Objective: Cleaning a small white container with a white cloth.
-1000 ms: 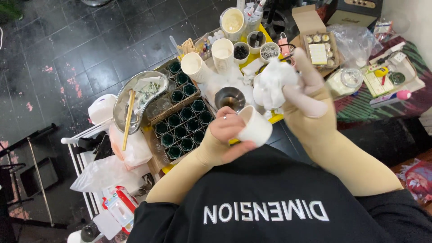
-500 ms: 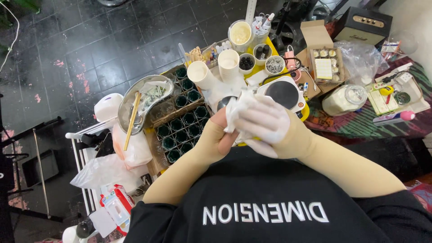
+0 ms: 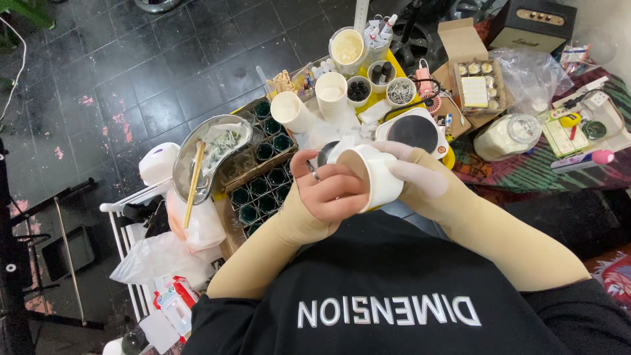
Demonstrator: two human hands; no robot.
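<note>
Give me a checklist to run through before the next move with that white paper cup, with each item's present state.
1. Left hand grips the white paper cup: ok, fingers wrap its side.
2. Right hand supports the cup: ok, it lies against the far side, in a pale glove.
3. Cup orientation: not ok if it must stand upright; it lies tilted, mouth toward the left hand.
4. Cup contents: cannot tell, the inside is in shadow.
5. Landing space: not ok, the yellow tray is crowded with jars and cup stacks.
6. Crate of green glasses close beside the left hand: cannot tell if clearance is enough.
</note>
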